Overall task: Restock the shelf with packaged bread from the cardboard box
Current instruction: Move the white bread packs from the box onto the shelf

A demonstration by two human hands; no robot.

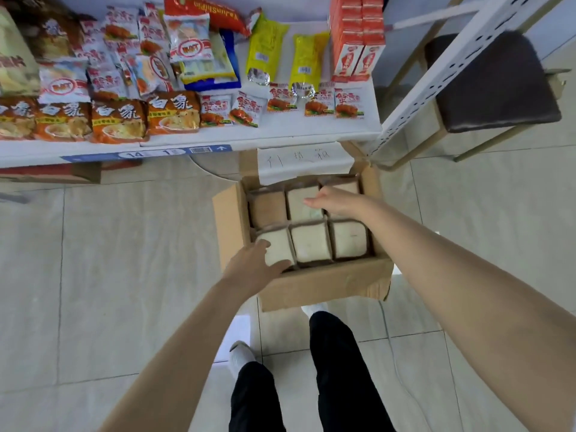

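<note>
Box point(324, 285) w/ 6 bread pks point(311, 244); L hand point(254, 268) spread on 1, R hand point(338, 202) spread.

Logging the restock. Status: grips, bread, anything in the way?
Left grip on near-left bread pack, hold unclear. Right grip open over far row. Six packs showing in cardboard box. Nothing in the way.
</note>
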